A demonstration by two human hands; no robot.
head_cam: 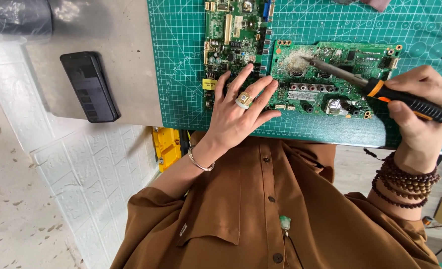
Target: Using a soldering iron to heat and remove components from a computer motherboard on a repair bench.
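Right hand is gripping a soldering iron at frame right – tip touching the circuit board; left hand is lying open, fingers spread, holding nothing

The person wears a loose brown shirt with dark buttons down the front and a small green pendant clipped near its middle. The left hand carries a chunky gold ring, with a thin silver bangle at seven o'clock from it. Brown wooden bead bracelets wrap the right wrist below the right hand.
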